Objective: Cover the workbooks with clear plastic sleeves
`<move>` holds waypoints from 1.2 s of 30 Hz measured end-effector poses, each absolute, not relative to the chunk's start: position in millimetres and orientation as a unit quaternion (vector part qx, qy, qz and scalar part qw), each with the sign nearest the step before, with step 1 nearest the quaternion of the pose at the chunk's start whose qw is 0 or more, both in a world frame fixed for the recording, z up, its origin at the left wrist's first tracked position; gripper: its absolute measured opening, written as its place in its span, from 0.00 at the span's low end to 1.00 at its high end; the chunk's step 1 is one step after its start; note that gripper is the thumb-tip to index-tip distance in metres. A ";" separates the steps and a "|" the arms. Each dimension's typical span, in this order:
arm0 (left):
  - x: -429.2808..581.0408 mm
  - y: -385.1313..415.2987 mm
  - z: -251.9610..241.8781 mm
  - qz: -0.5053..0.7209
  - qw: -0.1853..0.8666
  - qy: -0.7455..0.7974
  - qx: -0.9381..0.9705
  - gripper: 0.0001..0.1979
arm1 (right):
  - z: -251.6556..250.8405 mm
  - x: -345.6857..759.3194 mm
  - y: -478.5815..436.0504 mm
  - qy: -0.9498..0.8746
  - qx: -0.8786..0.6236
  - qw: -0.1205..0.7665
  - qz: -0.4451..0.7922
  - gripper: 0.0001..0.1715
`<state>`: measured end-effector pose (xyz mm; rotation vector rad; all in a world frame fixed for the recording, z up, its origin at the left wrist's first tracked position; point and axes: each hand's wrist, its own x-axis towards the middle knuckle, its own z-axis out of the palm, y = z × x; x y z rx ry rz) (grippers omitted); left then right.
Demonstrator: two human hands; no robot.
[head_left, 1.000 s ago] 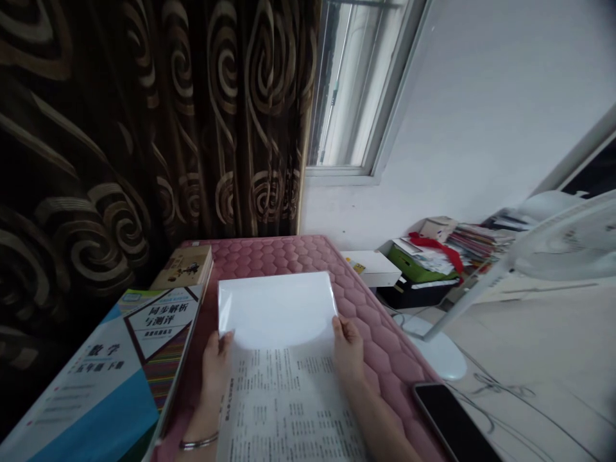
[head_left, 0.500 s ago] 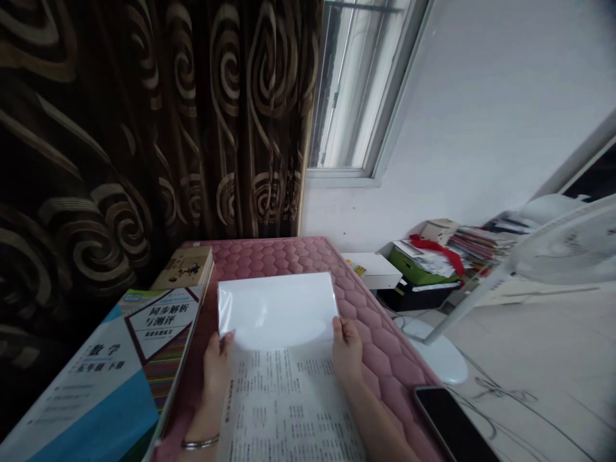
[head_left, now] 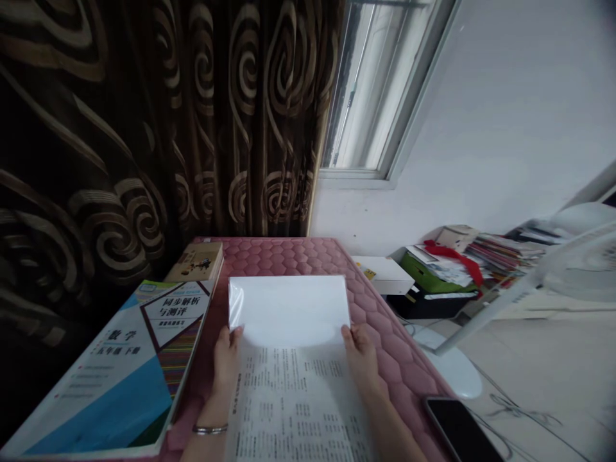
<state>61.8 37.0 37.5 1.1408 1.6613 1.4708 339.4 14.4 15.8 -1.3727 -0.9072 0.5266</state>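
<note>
My left hand [head_left: 227,359] grips the left edge of a printed sheet [head_left: 293,398], with a metal bracelet on the wrist. On the opposite edge, my right hand [head_left: 360,356] is closed with thumb and fingers. The sheet's upper part is a blank white area [head_left: 289,311] with a glossy, clear film-like edge; lines of print cover the lower part. It is held over a pink quilted surface [head_left: 283,253]. Left of it lies a blue and white workbook [head_left: 110,366], beside a tan book stack [head_left: 196,262].
A dark phone [head_left: 462,430] lies at the lower right. Beyond the pink surface are a white box [head_left: 385,273], a green container [head_left: 423,273] with papers, a white fan [head_left: 582,256] and cables on the floor. A patterned curtain [head_left: 216,128] hangs behind.
The camera view has shifted, so the whole scene sits slightly farther right. Both hands still hold the sheet, in nearly the same pose.
</note>
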 end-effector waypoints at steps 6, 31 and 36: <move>60.6 36.1 32.9 0.566 0.333 0.624 0.424 0.14 | 12.1 339.6 19.6 -0.403 -0.638 0.623 0.204 0.26; 83.1 100.7 36.0 0.213 0.029 0.797 0.565 0.20 | 21.8 334.9 84.9 -0.506 -0.835 0.189 0.101 0.17; 99.1 75.9 24.8 0.193 -0.032 0.555 0.809 0.23 | 28.0 332.2 85.5 -0.518 -0.832 0.178 0.085 0.16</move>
